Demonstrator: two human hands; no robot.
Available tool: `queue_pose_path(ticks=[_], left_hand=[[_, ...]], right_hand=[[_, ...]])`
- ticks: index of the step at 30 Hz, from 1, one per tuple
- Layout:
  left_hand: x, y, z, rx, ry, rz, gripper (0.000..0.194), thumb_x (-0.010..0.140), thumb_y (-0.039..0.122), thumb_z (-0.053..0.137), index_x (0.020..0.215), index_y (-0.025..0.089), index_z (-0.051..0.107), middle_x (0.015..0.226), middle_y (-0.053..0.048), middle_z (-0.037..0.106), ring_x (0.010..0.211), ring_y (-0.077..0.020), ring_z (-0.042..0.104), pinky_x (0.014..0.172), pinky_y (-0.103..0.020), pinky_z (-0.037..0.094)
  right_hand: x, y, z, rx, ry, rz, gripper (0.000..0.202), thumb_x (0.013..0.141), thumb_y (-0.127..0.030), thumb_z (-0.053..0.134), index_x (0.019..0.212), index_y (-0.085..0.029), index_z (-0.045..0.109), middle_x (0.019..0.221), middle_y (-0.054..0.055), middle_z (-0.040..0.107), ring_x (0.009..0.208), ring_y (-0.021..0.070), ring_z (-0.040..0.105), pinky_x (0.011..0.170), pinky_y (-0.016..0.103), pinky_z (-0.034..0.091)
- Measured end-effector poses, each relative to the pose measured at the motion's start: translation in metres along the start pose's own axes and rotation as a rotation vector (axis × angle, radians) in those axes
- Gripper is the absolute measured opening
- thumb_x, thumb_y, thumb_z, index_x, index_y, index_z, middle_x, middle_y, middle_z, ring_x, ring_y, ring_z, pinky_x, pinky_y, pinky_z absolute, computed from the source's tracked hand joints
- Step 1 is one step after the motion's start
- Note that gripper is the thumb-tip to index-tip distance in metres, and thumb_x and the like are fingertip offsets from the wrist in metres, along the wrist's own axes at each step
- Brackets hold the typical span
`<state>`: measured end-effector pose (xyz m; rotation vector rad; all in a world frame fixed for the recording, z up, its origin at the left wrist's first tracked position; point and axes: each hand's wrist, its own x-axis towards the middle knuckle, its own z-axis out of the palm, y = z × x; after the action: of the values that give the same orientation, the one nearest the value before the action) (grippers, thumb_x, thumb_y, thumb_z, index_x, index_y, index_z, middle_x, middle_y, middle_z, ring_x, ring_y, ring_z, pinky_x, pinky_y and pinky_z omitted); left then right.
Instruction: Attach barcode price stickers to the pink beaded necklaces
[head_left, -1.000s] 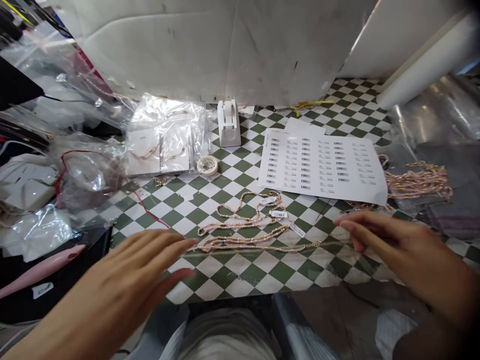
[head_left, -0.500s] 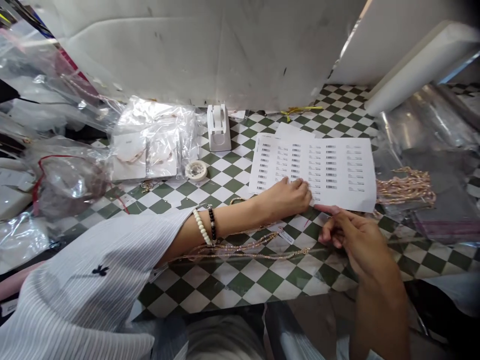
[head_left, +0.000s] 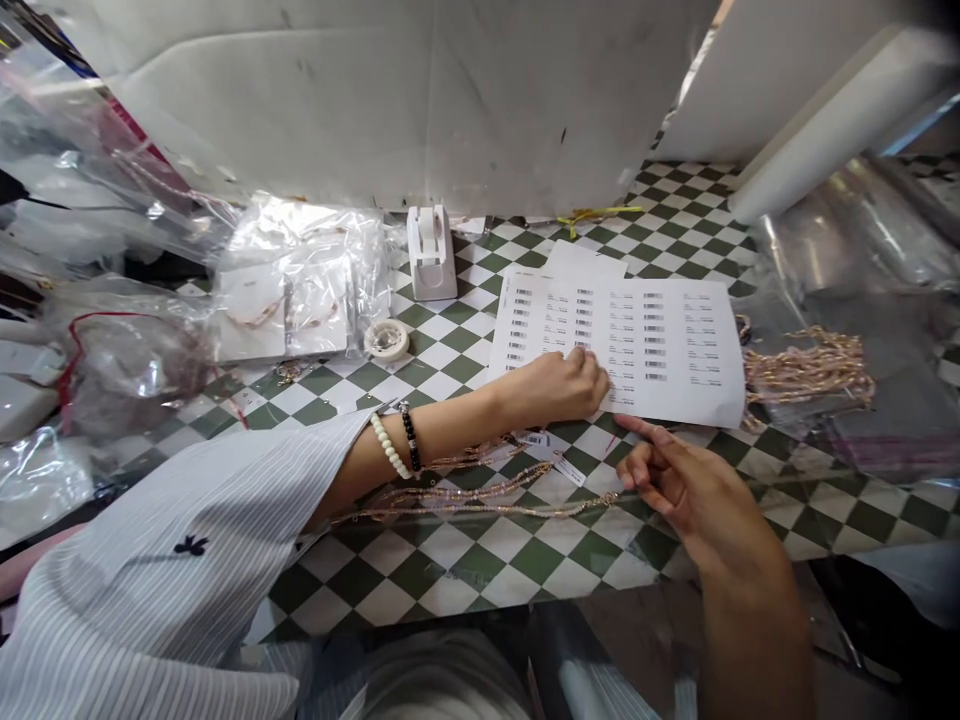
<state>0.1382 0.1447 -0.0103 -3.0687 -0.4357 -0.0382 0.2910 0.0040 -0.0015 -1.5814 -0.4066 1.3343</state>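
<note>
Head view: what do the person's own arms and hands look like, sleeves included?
The left arm wears a loose, pale striped sleeve with a small dark motif, plus a cream beaded bracelet and a black beaded one. Both the left hand and right hand are gloveless; no bracelet shows on the right.

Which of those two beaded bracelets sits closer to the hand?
The black bracelet sits closer to the left hand; the cream bracelet is nearer the striped sleeve.

Soft, rather dim light here, with white glare flaring off the plastic packets (head_left: 319,245) left of centre. The upper-right corner sinks into blurry darkness, and wide-angle stretch pulls at the edges.
</note>
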Motion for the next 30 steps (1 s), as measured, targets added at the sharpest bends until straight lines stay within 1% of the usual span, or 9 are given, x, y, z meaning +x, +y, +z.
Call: queue_pose_path(ticks=[3,5,7,12,16,19,22,26,30], left_hand=[[-0.002,0.001,-0.002,-0.003,0.022,-0.022,0.052,0.109,0.038,0.035,0.144,0.002,0.049,0.135,-0.021,0.062,0.116,-0.0285,0.062,0.086,-0.037,0.054],[-0.003,0.004,-0.001,-0.003,0.03,-0.045,0.062,0.107,0.046,0.04,0.15,0.0,0.041,0.139,-0.022,0.059,0.118,-0.0288,0.06,0.093,-0.039,0.052],[-0.001,0.006,-0.001,0.001,0.019,-0.045,0.057,0.108,0.039,0.041,0.148,-0.001,0.042,0.138,-0.023,0.059,0.118,-0.0286,0.059,0.092,-0.039,0.051],[0.005,0.006,-0.004,0.005,-0.018,0.005,0.037,0.107,0.016,0.034,0.127,0.002,0.062,0.126,-0.019,0.065,0.111,-0.0272,0.06,0.075,-0.035,0.048],[0.003,0.004,-0.006,-0.004,-0.013,0.023,0.045,0.108,0.035,0.04,0.126,0.001,0.062,0.129,-0.021,0.063,0.111,-0.0284,0.058,0.073,-0.035,0.049],[0.002,0.004,-0.005,-0.015,-0.003,0.015,0.044,0.108,0.036,0.042,0.129,0.002,0.061,0.134,-0.021,0.061,0.112,-0.0282,0.056,0.078,-0.037,0.049],[0.001,0.004,-0.005,-0.039,0.002,0.008,0.044,0.108,0.035,0.042,0.128,0.001,0.061,0.131,-0.021,0.062,0.112,-0.0279,0.056,0.077,-0.037,0.05],[0.0,0.005,-0.005,-0.082,0.024,-0.005,0.045,0.108,0.033,0.04,0.132,0.0,0.058,0.131,-0.02,0.062,0.114,-0.0292,0.057,0.08,-0.038,0.051],[-0.002,0.005,-0.003,-0.148,0.057,-0.031,0.044,0.106,0.034,0.047,0.133,0.002,0.057,0.129,-0.02,0.062,0.116,-0.0313,0.057,0.078,-0.038,0.051]], right_hand=[[-0.003,0.001,-0.003,0.077,0.044,0.023,0.053,0.063,-0.044,0.091,0.104,-0.013,0.078,0.058,0.0,0.053,0.058,0.0122,0.055,0.036,0.014,0.034],[-0.008,0.002,-0.003,0.144,0.107,0.016,0.051,0.059,-0.04,0.093,0.101,-0.015,0.079,0.062,0.0,0.054,0.062,0.0109,0.057,0.037,0.011,0.035],[-0.013,0.002,-0.002,0.21,0.175,0.006,0.05,0.055,-0.036,0.094,0.098,-0.016,0.079,0.066,0.0,0.055,0.066,0.0106,0.058,0.038,0.009,0.036],[-0.018,0.001,0.005,0.328,0.277,0.004,0.048,0.054,-0.031,0.093,0.095,-0.012,0.078,0.068,0.0,0.053,0.066,0.0096,0.057,0.038,0.009,0.037],[-0.016,0.004,0.007,0.389,0.332,-0.005,0.043,0.053,-0.027,0.092,0.09,-0.011,0.076,0.068,-0.002,0.051,0.065,0.0072,0.054,0.04,0.009,0.038],[-0.013,0.006,0.004,0.402,0.364,-0.026,0.04,0.053,-0.028,0.091,0.087,-0.014,0.074,0.066,-0.003,0.048,0.062,0.0057,0.051,0.042,0.009,0.04],[-0.009,0.006,0.002,0.376,0.35,-0.058,0.041,0.053,-0.031,0.092,0.085,-0.014,0.073,0.065,-0.004,0.049,0.061,0.0053,0.052,0.043,0.008,0.04],[-0.001,0.003,0.01,0.291,0.268,-0.129,0.045,0.053,-0.042,0.095,0.067,-0.016,0.062,0.063,-0.003,0.051,0.059,0.0072,0.055,0.04,0.011,0.039],[0.01,0.0,0.019,0.177,0.195,-0.211,0.054,0.055,-0.05,0.095,0.06,-0.017,0.052,0.055,-0.003,0.05,0.051,0.0078,0.052,0.034,0.012,0.029]])
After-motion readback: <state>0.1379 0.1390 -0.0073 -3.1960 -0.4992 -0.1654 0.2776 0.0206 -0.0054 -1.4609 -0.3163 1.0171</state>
